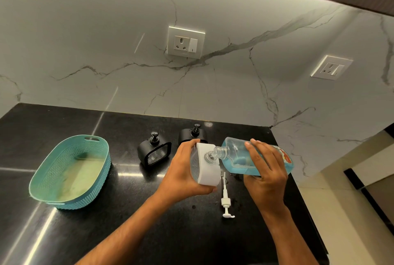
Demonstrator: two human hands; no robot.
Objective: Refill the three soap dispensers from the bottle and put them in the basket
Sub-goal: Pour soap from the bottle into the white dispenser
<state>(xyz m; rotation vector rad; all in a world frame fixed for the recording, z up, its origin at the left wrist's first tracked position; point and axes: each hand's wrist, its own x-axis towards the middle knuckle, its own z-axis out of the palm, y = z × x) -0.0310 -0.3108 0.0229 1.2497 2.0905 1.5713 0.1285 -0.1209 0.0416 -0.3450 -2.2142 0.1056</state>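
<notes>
Bottle (pixel 255 158) lying near-horizontal, neck pointing left, seemingly touching white dispenser (pixel 205 164) mouth

far black dispenser (pixel 193 134) half hidden, bottle label (pixel 285 157) unreadable

A glossy black counter (pixel 64 232) carries a teal basket (pixel 51 181) at left, two black dispensers (pixel 154 151) (pixel 193 134) near the wall, and a white pump (pixel 226 202) lying flat.

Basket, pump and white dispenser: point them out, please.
Basket (pixel 45 165): head view, left rim.
Pump (pixel 226 202): head view, its collar, lying on the counter.
White dispenser (pixel 210 172): head view, top face.
</notes>
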